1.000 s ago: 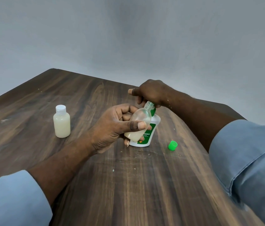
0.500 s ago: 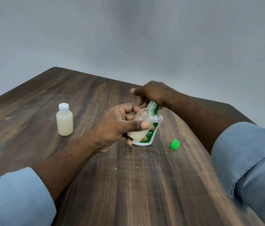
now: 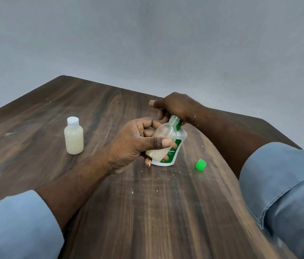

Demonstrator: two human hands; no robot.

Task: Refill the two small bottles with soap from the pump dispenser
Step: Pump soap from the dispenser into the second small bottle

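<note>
My left hand (image 3: 138,141) grips a small clear bottle (image 3: 163,141), tilted, with pale soap pooled in its lower end and its open mouth up under the dispenser's pump. Behind it the white pump dispenser (image 3: 179,144) with a green label stands on the wooden table (image 3: 147,212). My right hand (image 3: 175,106) lies curled over the pump head, which is hidden beneath it. A second small bottle (image 3: 73,136), filled with pale soap and closed by a white cap, stands upright to the left. A loose green cap (image 3: 200,165) lies on the table to the right of the dispenser.
Small crumbs and white specks are scattered on the table around the dispenser's base. The table's right edge runs close under my right forearm. A plain grey wall stands behind the table.
Both hands and the bottles keep the same pose. Only the camera view has shifted slightly.
</note>
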